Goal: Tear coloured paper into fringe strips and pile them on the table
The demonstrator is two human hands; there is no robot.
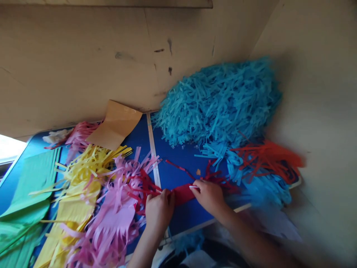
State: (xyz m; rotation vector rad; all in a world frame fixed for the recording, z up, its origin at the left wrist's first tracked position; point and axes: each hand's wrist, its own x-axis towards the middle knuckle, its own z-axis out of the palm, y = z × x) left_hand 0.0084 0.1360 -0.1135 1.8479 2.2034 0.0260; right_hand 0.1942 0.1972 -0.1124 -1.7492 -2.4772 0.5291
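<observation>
A strip of red paper [182,194] with fringed ends lies across the blue table in front of me. My left hand [159,209] is closed in a pinch at its left end, where red fringe spreads out. At the right end my right hand [209,196] is closed, thumb and finger together over the paper. A small thin white piece [194,187] shows at those fingertips; its kind is unclear. Pink fringed paper [117,216] lies just left of my left hand. Beyond my right hand are loose blue strips [237,165].
A large heap of blue paper fringe [223,100] rests against the wall. Orange-red fringe [276,158] lies on the right. To the left are yellow fringed paper [75,208], green paper [30,186] and a tan sheet [115,124]. A ledge [111,3] juts out above the blue table [173,145].
</observation>
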